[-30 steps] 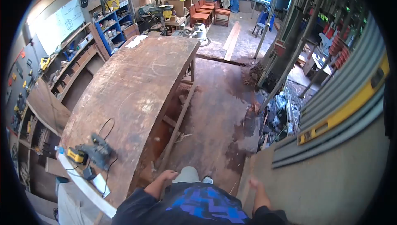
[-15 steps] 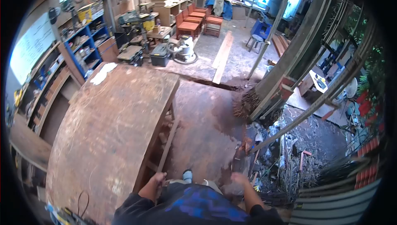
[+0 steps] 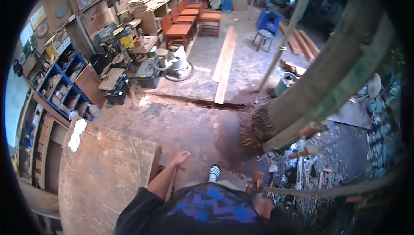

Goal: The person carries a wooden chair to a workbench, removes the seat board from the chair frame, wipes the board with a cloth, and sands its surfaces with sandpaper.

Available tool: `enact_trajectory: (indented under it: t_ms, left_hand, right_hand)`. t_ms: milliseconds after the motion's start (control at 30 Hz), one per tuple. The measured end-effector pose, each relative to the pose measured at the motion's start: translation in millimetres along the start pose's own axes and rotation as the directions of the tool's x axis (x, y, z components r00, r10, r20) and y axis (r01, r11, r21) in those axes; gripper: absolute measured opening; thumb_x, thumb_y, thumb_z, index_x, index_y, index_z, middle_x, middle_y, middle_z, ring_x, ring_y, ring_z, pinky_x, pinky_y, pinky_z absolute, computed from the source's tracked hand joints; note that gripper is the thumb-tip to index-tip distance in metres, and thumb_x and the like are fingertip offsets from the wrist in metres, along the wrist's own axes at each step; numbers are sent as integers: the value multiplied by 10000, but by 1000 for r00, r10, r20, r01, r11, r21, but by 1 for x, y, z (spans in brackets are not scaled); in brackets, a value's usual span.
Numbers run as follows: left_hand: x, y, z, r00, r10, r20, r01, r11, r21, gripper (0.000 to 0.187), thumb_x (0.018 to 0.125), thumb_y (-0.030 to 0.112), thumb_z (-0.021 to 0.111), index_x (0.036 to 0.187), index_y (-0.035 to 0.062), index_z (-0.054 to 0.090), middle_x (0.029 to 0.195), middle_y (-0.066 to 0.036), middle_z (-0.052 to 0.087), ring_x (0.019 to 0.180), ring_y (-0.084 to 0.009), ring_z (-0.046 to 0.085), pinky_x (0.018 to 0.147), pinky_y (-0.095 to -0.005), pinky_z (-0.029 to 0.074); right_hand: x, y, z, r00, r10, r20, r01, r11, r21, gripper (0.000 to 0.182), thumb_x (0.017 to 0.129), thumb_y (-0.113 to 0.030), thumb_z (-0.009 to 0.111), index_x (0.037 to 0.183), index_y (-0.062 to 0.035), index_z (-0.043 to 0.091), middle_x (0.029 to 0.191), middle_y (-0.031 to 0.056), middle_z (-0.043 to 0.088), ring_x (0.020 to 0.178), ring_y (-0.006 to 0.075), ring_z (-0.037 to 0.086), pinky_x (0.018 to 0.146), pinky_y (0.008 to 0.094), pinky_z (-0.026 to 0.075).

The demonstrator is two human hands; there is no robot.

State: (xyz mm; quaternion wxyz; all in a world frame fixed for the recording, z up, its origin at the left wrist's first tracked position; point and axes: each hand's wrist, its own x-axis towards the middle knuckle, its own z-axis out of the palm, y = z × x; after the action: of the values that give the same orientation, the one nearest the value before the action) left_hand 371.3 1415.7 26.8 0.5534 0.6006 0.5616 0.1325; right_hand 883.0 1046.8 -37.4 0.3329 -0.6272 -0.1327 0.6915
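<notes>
Hovering all loose and uncurled, the left hand (image 3: 180, 158) has the worktable (image 3: 105, 166) just to its left, long axis pointing forward, but the right hand (image 3: 264, 207) is too blurry to tell

From the wearer's head, a wide-angle camera looks forward and steeply down: the blue-patterned black shirt (image 3: 211, 205) is close at the bottom, the workshop floor (image 3: 189, 120) beyond, orange-red wooden chairs (image 3: 183, 19) far off.
</notes>
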Motion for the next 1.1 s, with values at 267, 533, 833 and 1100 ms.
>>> enact_trajectory:
  t_ms: [267,533,833,1100]
  left_hand:
    - [113,-116,-30,865,-501,-32,367,675,-640,408,1018,424,510,809,110,668,802,-24,606,732,-149,555,662,-354,450]
    - [299,-62,-152,583,-806,105,756,490,-434,395,987,420,524,1052,60,674,983,-135,670,912,-242,628,783,-405,497]
    - [870,160,-483,949,-191,-252,214,974,68,467,904,447,592,1046,23,727,892,-125,739,822,-262,698,759,-408,524]
    - [1205,375,-534,960,94,-264,-100,995,-8,437,939,412,633,1200,63,676,1096,-144,716,1005,-207,667,874,-339,509]
  right_hand:
    - [348,-573,128,795,-587,154,518,526,-674,256,909,-186,606,1062,3,686,859,31,651,827,149,607,752,324,515]
    - [545,-752,233,765,-576,288,556,364,-748,349,905,-199,643,1205,-22,670,1133,121,712,1078,195,646,931,360,512]
    - [589,-726,77,992,127,-18,-43,202,-978,216,820,-156,619,973,-95,758,989,159,727,934,338,697,797,460,565]
    - [804,-994,47,972,-143,186,132,-326,-936,174,793,-100,629,910,-78,756,937,149,734,876,335,709,742,477,567]
